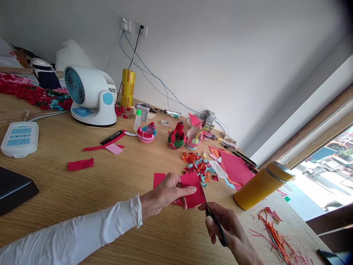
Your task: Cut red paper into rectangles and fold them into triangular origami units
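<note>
My left hand (168, 191), in a white sleeve, pinches a square of red paper (193, 189) just above the wooden table (110, 184). My right hand (227, 226) grips black-handled scissors (216, 222) whose blades point up to the paper's lower right edge. Another red sheet (158, 179) lies flat behind the left hand.
A yellow cylinder flask (261, 186) stands to the right of the hands. Folded paper triangles (200, 165), a large red sheet (237, 167) and paper strip offcuts (278, 239) lie around. Further back are origami models (176, 138), a desk fan (89, 95), a power strip (20, 139).
</note>
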`<state>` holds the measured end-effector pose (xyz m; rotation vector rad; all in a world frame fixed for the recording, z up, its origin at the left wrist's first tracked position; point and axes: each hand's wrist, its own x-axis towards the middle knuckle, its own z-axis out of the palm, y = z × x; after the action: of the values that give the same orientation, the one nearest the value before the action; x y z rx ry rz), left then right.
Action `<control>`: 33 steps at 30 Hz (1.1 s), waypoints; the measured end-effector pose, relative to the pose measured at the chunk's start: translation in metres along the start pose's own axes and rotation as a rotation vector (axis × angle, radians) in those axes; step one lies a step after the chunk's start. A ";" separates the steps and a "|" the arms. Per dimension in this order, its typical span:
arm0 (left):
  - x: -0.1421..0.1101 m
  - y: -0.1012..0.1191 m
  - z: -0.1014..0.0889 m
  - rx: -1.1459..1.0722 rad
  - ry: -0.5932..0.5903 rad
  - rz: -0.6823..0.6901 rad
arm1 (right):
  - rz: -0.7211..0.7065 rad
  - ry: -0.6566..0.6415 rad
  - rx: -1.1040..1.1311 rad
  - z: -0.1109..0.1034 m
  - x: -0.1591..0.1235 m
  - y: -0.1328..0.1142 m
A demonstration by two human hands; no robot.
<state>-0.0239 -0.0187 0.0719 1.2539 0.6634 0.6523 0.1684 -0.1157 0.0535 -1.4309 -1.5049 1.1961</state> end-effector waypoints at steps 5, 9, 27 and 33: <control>0.000 -0.001 0.000 -0.017 -0.003 -0.029 | 0.035 0.054 0.013 0.004 -0.002 0.002; 0.001 -0.003 -0.001 -0.005 -0.043 -0.029 | 0.024 0.052 -0.012 0.005 -0.002 -0.002; 0.001 -0.005 -0.001 -0.044 -0.074 -0.022 | -0.044 -0.050 -0.037 -0.001 -0.003 0.001; 0.004 -0.010 -0.002 -0.008 -0.070 -0.026 | -0.046 -0.037 0.027 0.004 0.000 -0.002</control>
<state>-0.0221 -0.0165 0.0612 1.2525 0.6180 0.5867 0.1645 -0.1165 0.0547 -1.3562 -1.5334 1.2163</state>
